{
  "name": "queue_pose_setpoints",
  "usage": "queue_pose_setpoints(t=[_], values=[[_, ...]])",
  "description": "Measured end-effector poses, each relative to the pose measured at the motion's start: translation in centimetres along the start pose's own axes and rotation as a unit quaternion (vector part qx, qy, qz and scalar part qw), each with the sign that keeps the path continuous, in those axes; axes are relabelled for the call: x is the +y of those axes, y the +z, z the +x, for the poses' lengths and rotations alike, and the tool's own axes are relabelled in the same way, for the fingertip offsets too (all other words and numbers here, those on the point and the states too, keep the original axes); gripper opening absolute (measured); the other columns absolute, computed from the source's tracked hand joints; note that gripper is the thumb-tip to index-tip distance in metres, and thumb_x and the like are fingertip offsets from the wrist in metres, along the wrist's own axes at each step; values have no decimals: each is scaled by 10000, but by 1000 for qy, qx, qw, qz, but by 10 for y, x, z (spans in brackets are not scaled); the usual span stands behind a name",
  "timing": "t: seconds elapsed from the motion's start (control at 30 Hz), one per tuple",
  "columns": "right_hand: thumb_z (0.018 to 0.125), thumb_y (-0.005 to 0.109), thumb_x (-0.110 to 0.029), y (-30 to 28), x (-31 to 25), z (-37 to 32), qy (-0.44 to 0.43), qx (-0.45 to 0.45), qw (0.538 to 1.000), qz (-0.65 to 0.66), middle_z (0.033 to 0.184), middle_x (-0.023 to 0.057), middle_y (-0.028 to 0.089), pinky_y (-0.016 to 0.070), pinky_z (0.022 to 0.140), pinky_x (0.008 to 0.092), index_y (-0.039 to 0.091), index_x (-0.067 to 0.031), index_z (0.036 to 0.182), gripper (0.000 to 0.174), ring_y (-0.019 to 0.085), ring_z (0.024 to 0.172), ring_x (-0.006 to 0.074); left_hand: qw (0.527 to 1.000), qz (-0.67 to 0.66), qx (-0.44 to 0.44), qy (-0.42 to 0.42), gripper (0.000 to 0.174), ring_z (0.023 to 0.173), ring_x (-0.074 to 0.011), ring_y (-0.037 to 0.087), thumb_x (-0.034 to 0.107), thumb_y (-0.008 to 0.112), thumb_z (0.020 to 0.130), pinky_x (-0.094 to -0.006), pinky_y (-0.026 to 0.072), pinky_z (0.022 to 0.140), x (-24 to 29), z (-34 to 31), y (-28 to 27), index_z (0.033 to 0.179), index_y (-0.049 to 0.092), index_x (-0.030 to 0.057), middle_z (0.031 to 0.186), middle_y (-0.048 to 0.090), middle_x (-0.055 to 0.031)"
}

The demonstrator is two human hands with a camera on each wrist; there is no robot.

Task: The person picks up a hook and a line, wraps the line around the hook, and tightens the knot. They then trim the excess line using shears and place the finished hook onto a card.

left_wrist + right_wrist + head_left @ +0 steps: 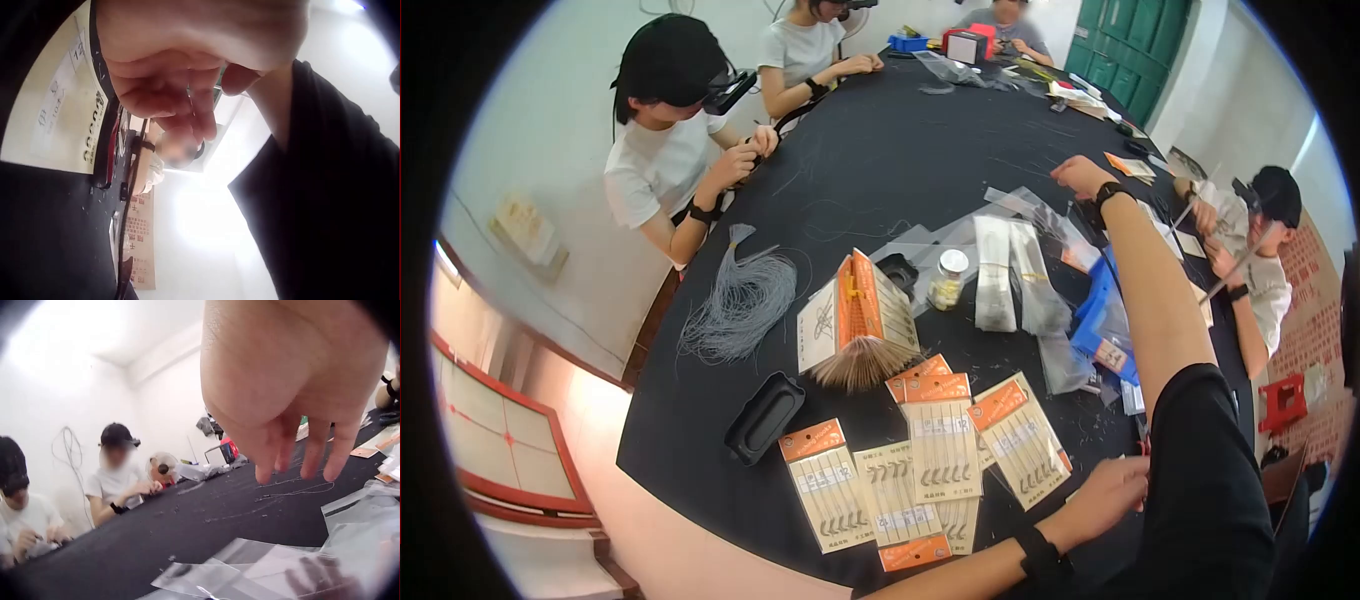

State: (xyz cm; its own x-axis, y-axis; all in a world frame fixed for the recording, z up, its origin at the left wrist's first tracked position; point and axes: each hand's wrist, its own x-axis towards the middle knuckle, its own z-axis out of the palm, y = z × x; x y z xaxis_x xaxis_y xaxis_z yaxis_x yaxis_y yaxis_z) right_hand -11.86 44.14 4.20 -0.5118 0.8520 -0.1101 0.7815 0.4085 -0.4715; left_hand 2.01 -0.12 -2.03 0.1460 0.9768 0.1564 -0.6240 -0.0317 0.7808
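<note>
Head view: high, down onto round black table [870,170]. Wrist views: close beneath left hand [187,69], right hand [294,387] (table shared).

Grey line bundle [740,300] (coiled) near black tray [765,417].

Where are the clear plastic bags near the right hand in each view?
Head: clear plastic bags right of centre, beside the right hand.
Left wrist: not in it.
Right wrist: clear plastic bags along the bottom, below the fingers.
Shared landmark: the black table.
</note>
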Motion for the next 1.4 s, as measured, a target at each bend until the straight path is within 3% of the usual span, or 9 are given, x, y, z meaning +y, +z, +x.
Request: queue_pose_setpoints(t=[0.2, 0.4, 0.57, 0.63, 0.67, 0.73, 0.8, 1.07, 1.4], values=[[789, 608, -116, 14, 1, 20, 47, -84, 995, -19, 1241, 76, 590, 501, 896, 417, 642, -90, 1172, 385, 525, 1191, 249, 998, 43, 23, 48, 298, 646, -101, 532, 199, 478, 946, -260, 443, 608, -20, 1, 1, 1056, 623, -37, 708, 592, -54], [817, 602, -140, 24, 11, 28, -6, -58, 996, -69, 1207, 72, 624, 534, 736, 368, 665, -62, 1140, 339, 638, 984, 262, 998, 43, 31, 24, 329, 641, -110, 525, 244, 464, 963, -269, 435, 605, -31, -1, 2, 1052, 615, -35, 689, 575, -67], [810, 591, -105, 23, 7, 24, -9, -39, 997, -72, 1315, 87, 574, 484, 917, 357, 620, -88, 1244, 435, 590, 1132, 280, 997, 59, 27, 44, 320, 663, -123, 541, 231, 450, 966, -281, 440, 622, -39, 1, -2, 1062, 612, -28, 722, 594, -84], [812, 606, -91, 31, 28, 51, 0, -20, 998, -58, 1307, 101, 575, 484, 927, 353, 628, -81, 1226, 415, 580, 1144, 288, 996, 85, -13, 7, 303, 861, -177, 604, 153, 444, 952, -302, 468, 781, -30, 0, -5, 1138, 583, -42, 958, 647, -121], [777, 667, -40, 29, 38, 62, -203, -34, 901, -381, 1218, 116, 620, 500, 912, 357, 653, -68, 1159, 384, 591, 1115, 294, 995, 97, -33, -13, 311, 960, -203, 635, 115, 440, 945, -312, 482, 860, -24, -1, -7, 1176, 569, -49, 1076, 674, -139], [733, 708, -12, 28, 40, 76, -199, -11, 947, -250, 1130, 116, 651, 512, 887, 359, 658, -57, 1127, 400, 606, 1078, 291, 992, 113, -48, -28, 291, 853, -172, 628, 131, 446, 943, -293, 496, 763, 4, -3, -7, 1134, 588, -37, 986, 669, -108], [679, 741, 20, 9, 27, 62, -275, 19, 885, -374, 1006, 116, 687, 531, 835, 361, 665, -38, 1092, 424, 636, 987, 294, 992, 101, -51, -52, 271, 757, -135, 603, 161, 446, 948, -269, 491, 681, 7, -5, -1, 1076, 609, -14, 872, 639, -78], [821, 578, -114, -47, -65, -99, -234, 28, 959, 157, 1040, 87, 669, 485, 854, 284, 670, 44, 1077, 314, 601, 962, 169, 994, 11, -36, -107, 298, 773, -94, 572, 197, 429, 916, -226, 472, 665, -2, -3, -1, 1050, 631, 24, 881, 606, -36], [863, 592, -67, -43, -63, -372, -167, -36, 883, 436, 1071, 122, 676, 504, 872, 253, 653, 53, 1122, 291, 648, 968, 143, 989, -124, 26, -76, 388, 874, -123, 595, 177, 397, 895, -265, 476, 798, -1, 8, -19, 1185, 575, -12, 1022, 637, -68]])
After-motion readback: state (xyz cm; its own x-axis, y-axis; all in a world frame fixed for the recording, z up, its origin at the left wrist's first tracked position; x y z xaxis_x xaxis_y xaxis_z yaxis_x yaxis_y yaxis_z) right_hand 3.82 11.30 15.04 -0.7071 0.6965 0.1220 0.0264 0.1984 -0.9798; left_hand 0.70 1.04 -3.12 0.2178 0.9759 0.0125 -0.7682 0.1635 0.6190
